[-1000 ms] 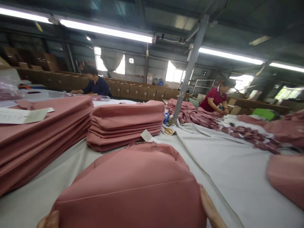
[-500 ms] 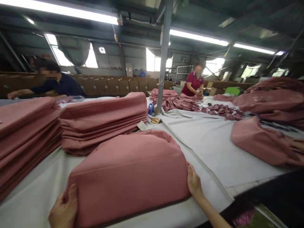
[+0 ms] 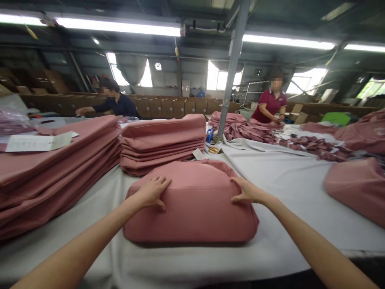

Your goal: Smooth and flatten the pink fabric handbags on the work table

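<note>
A boxy pink leather-like piece [image 3: 192, 216] rests on the white-covered table in front of me, with a seam line running across its face. Its exact kind is unclear. My left hand [image 3: 154, 192] lies on its upper left, fingers spread, thumb pointing down. On the upper right edge, my right hand [image 3: 246, 190] touches it with thumb and fingers apart. Just behind stands a stack of folded pink pieces [image 3: 164, 138], and a small white tag [image 3: 197, 153] sticks up between the stack and the piece.
To the left is a larger pink stack [image 3: 75, 168] bearing a paper slip [image 3: 36, 143]. Yellow-handled scissors [image 3: 213, 149] and a blue tape dispenser [image 3: 209, 135] lie near a metal post [image 3: 233, 72]. Two people work across the table. Another pink piece [image 3: 357, 186] sits at right.
Both hands have moved from the piece's lower sides up onto its face and upper edge, the fingers now apart. The piece sits farther from me, and the view has swung left.
</note>
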Tool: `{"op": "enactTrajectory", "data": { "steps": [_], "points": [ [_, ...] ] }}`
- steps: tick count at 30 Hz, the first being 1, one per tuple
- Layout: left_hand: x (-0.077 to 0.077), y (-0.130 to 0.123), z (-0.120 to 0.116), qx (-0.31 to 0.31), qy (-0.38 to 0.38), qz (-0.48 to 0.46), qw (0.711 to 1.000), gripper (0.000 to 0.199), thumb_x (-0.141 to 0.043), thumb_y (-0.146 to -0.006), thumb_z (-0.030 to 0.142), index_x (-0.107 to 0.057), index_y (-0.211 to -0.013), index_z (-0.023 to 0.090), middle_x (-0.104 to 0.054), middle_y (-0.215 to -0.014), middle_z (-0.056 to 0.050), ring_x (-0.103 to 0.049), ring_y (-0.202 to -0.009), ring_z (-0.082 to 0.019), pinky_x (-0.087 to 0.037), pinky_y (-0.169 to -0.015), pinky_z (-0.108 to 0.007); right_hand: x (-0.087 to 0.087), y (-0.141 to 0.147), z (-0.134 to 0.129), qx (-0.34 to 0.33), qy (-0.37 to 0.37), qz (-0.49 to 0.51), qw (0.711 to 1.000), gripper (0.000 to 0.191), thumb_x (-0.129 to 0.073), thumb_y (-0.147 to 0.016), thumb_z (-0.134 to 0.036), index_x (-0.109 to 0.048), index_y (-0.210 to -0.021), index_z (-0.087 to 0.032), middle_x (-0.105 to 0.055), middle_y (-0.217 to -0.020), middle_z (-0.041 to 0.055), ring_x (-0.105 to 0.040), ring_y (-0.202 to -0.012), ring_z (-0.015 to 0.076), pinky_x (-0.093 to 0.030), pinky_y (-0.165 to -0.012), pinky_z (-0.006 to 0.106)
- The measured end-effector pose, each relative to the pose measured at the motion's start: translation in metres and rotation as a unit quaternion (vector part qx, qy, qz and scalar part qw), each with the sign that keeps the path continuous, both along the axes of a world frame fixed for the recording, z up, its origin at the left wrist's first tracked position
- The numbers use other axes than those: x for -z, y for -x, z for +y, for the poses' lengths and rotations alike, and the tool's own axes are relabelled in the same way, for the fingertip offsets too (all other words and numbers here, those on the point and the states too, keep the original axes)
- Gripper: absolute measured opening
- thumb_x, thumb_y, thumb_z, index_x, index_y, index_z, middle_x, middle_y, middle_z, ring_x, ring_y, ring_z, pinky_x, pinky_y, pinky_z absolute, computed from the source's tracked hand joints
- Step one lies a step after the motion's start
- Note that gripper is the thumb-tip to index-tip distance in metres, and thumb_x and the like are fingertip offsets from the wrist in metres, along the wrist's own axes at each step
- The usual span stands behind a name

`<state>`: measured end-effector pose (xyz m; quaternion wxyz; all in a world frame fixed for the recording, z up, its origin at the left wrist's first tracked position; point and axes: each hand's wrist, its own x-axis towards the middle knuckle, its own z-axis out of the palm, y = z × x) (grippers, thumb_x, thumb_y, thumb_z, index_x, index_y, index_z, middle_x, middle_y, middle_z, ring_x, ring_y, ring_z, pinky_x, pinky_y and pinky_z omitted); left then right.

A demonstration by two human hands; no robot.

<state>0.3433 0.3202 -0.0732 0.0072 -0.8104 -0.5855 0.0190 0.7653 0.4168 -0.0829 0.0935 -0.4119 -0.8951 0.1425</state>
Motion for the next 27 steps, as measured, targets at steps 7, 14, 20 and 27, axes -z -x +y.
{"op": "enactTrajectory", "data": {
  "steps": [7, 14, 20, 27],
  "points": [
    [0.017, -0.018, -0.021, 0.015, -0.002, 0.013, 1.000, 0.033, -0.069, -0.065, 0.019, -0.052, -0.094, 0.019, -0.060, -0.098, -0.005, -0.055, -0.089, -0.025, -0.045, -0.076, -0.035, 0.012, 0.017, -0.039, 0.049, -0.129, -0.029, 0.990, 0.087, -0.088, -0.046, -0.038, -0.052, -0.121, -0.014, -0.057, -0.113, 0.0152, -0.051, -0.105, 0.0360, -0.042, -0.088, 0.048],
    [0.061, -0.016, -0.095, 0.030, -0.158, 0.011, 0.987, 0.035, -0.037, -0.067, -0.006, -0.053, -0.081, 0.022, -0.058, -0.080, -0.002, -0.051, -0.074, -0.023, -0.039, -0.068, -0.035, 0.051, 0.005, -0.096, -0.002, -0.331, 0.088, 0.939, 0.010, -0.055, -0.082, -0.007, -0.056, -0.088, -0.015, -0.062, -0.082, 0.0065, -0.056, -0.082, 0.0239, -0.038, -0.081, 0.042],
    [0.098, 0.006, -0.131, 0.100, -0.287, -0.015, 0.952, 0.038, -0.037, -0.077, -0.001, -0.056, -0.095, 0.026, -0.063, -0.090, -0.002, -0.055, -0.079, -0.020, -0.043, -0.077, -0.032, 0.088, -0.027, -0.151, -0.080, -0.363, 0.164, 0.914, 0.030, -0.037, -0.085, 0.003, -0.057, -0.100, -0.014, -0.064, -0.086, 0.0055, -0.056, -0.083, 0.0187, -0.038, -0.081, 0.036],
    [0.053, -0.023, -0.096, 0.006, -0.066, -0.017, 0.998, 0.082, -0.042, -0.055, -0.003, -0.044, -0.131, 0.029, -0.063, -0.098, -0.004, -0.058, -0.087, -0.022, -0.045, -0.078, -0.035, 0.054, -0.001, -0.139, 0.032, -0.252, 0.048, 0.966, 0.037, -0.053, -0.084, -0.017, -0.052, -0.121, -0.015, -0.059, -0.080, 0.0063, -0.054, -0.074, 0.0247, -0.042, -0.066, 0.037]
  ]
}}
